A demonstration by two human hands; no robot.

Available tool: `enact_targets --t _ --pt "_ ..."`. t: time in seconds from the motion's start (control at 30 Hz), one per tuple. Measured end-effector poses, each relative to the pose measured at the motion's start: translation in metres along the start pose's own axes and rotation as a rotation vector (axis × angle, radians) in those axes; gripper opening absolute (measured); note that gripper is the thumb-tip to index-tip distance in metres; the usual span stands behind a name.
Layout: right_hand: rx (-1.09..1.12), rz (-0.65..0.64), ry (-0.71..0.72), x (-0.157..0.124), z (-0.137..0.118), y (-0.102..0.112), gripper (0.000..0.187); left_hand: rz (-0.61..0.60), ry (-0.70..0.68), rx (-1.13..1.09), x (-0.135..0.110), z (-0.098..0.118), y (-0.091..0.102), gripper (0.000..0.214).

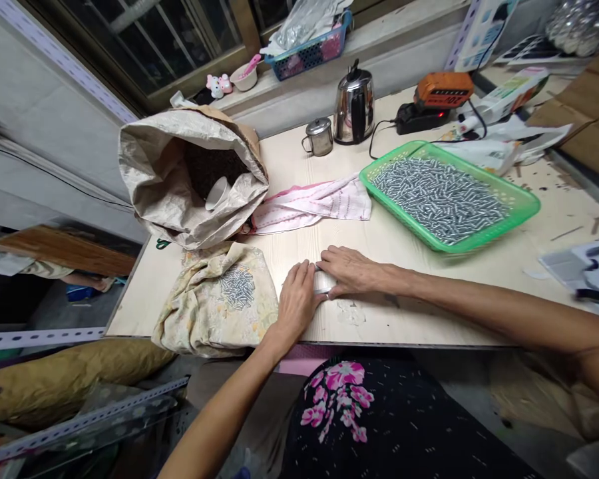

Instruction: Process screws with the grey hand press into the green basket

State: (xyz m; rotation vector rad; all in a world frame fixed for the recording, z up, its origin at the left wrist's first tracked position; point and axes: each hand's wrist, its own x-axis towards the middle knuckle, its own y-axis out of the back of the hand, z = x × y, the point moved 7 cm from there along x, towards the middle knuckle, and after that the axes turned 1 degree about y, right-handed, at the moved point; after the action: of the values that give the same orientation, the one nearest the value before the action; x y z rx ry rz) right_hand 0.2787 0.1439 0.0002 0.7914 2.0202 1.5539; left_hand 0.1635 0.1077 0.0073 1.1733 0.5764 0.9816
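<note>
Bracketing a small, pale silvery object (323, 282) on the pale wooden tabletop (324, 236), the two bare hands meet near the front edge. The left hand (297, 293) and right hand (350, 271) are each partly closed, fingers bent, holding opposite ends of the object; grip pressure and its exact form cannot be determined. The two-sided hold appears to keep it steady. Just beside the left hand, a yellowish floral cloth (192, 303) bears a small pile of short silver metal rods (237, 288); its folds probably limit rolling. Beyond the right hand, a green perforated plastic basket (525, 206) contains many similar rods (439, 199), its raised walls presumably preventing spillage.
</note>
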Motion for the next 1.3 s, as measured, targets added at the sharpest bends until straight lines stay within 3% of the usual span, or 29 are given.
enact_targets --t 0.07,0.13,0.23,0.4,0.53,0.63,0.77,0.93,1.07,1.2,1.3 --pt "0.038 -0.026 -0.020 -0.005 0.004 -0.002 0.062 -0.091 -0.072 -0.009 0.012 0.000 -0.011 0.062" --pt "0.054 -0.024 -0.039 -0.010 0.009 0.000 0.064 -0.150 -0.087 -0.002 0.018 -0.003 -0.016 0.062" --pt "0.029 -0.007 -0.046 -0.016 0.011 0.004 0.043 -0.186 -0.092 0.065 0.021 -0.002 -0.016 0.053" --pt "0.033 0.030 0.000 -0.019 0.001 -0.006 0.011 -0.203 -0.081 0.117 0.016 0.010 -0.020 0.016" --pt "0.050 0.095 0.002 -0.020 -0.004 -0.016 0.019 -0.200 -0.044 0.149 0.015 0.012 -0.025 0.005" --pt "0.045 0.112 -0.024 -0.020 0.003 -0.011 0.009 -0.175 -0.013 0.162 0.013 0.011 -0.025 0.015" --pt "0.104 0.043 0.060 -0.014 0.018 -0.003 0.046 0.008 0.013 0.137 -0.006 0.019 -0.024 0.042" --pt "0.098 0.088 0.072 0.000 0.034 -0.003 0.017 0.069 -0.081 0.029 -0.040 0.047 -0.041 0.054" --pt "-0.028 0.121 0.033 0.022 0.037 0.001 0.011 0.045 -0.099 -0.038 -0.048 0.053 -0.044 0.052" --pt "-0.078 0.085 0.033 0.042 0.015 0.010 0.008 0.057 -0.104 -0.059 -0.045 0.053 -0.039 0.054" --pt "-0.064 0.041 0.300 0.045 -0.043 0.008 0.013 0.056 -0.150 -0.097 -0.050 0.059 -0.035 0.052"
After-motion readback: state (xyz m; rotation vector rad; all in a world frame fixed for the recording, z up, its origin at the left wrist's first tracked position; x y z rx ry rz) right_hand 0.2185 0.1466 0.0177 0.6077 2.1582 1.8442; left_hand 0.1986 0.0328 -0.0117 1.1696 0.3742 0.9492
